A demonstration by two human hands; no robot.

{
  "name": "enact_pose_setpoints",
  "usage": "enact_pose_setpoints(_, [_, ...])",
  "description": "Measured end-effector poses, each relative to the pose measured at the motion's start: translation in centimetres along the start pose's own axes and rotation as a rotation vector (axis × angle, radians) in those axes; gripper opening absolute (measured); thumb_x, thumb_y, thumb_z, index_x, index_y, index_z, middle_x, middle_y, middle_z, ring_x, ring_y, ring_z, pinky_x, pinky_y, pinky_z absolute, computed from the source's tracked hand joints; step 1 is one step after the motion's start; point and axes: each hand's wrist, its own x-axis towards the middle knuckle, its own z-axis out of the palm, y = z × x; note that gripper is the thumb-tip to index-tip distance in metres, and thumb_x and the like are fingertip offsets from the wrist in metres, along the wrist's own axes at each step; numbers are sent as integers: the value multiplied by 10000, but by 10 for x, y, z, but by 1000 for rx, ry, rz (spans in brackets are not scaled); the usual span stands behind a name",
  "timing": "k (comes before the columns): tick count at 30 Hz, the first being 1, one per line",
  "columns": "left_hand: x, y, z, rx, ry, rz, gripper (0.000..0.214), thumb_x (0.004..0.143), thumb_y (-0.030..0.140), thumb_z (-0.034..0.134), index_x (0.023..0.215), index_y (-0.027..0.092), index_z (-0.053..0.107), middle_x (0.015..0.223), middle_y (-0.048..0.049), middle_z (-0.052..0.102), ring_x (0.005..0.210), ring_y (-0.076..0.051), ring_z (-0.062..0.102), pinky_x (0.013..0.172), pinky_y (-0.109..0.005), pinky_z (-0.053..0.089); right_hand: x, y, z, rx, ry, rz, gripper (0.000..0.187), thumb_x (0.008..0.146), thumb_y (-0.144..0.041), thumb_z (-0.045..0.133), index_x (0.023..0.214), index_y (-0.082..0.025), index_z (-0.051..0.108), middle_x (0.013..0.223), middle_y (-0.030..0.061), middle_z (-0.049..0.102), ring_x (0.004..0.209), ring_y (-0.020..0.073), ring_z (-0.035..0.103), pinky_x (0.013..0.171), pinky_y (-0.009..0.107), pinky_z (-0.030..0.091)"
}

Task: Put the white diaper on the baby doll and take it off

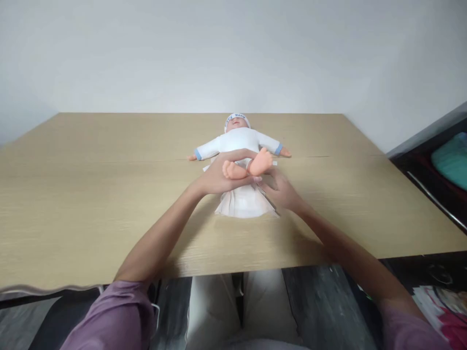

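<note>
A baby doll [239, 140] in a white top with blue cuffs and a white cap lies on its back on the wooden table [91, 194], head away from me. My left hand [219, 176] is wrapped round the doll's legs and holds its bare feet [260, 163] lifted. A white diaper [242, 203] is spread under the doll's bottom, toward me. My right hand [281, 192] rests on the diaper's right side, fingers curled at its edge.
The table's near edge runs just above my lap. A dark shelf or cabinet [434, 165] stands at the right with a teal item [452, 160] inside. Coloured papers [445, 306] lie on the floor at the lower right. A plain white wall is behind.
</note>
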Motion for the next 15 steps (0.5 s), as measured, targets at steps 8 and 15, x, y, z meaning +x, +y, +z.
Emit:
enact_pose_setpoints(8, [-44, -12, 22, 182, -105, 135, 442, 983, 453, 796, 1380, 281, 706, 1427, -111, 712, 1381, -320, 627, 1211, -521, 495, -20, -22, -14, -116, -106, -372, 705, 1053, -331, 637, 1715, -391, 401, 1636, 50, 607, 1546, 303, 546, 1327, 555, 446])
enact_pose_setpoints(15, [-111, -77, -9, 375, -162, 160, 426, 1015, 423, 728, 1396, 236, 691, 1509, -153, 689, 1496, -366, 562, 1278, -609, 430, -24, 45, -32, -246, -280, -633, 433, 1129, -281, 436, 1501, -295, 657, 1592, 60, 670, 1557, 287, 560, 1304, 564, 454])
